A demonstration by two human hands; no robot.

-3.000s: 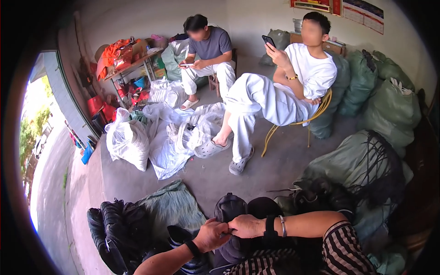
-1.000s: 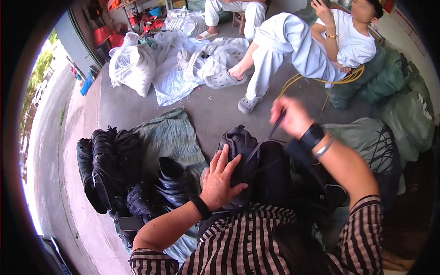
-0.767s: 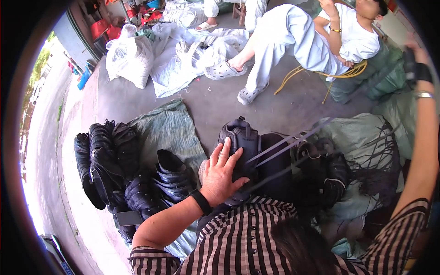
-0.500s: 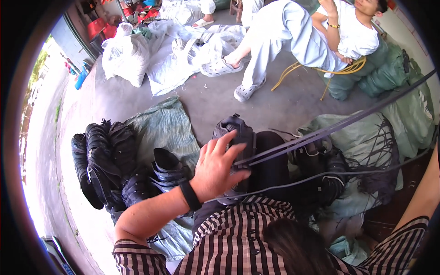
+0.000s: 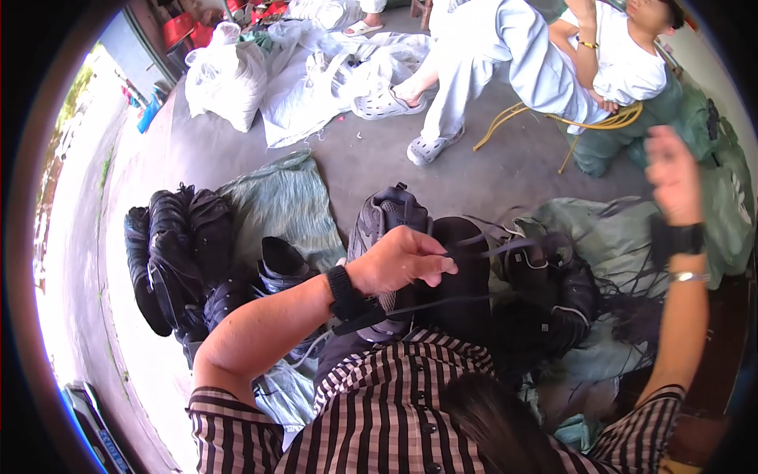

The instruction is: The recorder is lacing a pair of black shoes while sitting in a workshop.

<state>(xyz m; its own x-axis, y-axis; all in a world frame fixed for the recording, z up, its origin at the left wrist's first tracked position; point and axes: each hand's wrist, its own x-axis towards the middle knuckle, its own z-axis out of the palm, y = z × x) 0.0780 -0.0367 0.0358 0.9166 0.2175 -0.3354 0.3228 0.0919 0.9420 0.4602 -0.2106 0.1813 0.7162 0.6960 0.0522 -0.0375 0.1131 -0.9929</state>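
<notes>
A dark grey shoe (image 5: 369,227) rests on my lap, its upper end tilted away from me. My left hand (image 5: 403,259) is over the shoe, thumb and fingers pinched on a dark shoelace (image 5: 505,251). The lace runs right from the fingertips in loose, blurred strands, and another length crosses lower, near my lap. Out to the right, my right hand (image 5: 673,174) is raised and smeared by motion. Strands of lace lie near it, but whether its fingers hold any cannot be made out. The left hand and forearm cover part of the shoe.
Stacked black shoes (image 5: 178,261) stand at left beside a green woven sheet (image 5: 280,197). More black shoes (image 5: 553,292) and a tangle of dark laces (image 5: 632,316) lie at right on green sacking. Ahead, a person (image 5: 545,71) sits on a yellow chair near a white sack (image 5: 225,83).
My right hand has come into view from beyond the right edge. The taut laces have gone slack. My left hand's spread fingers have closed on the lace, slightly further right.
</notes>
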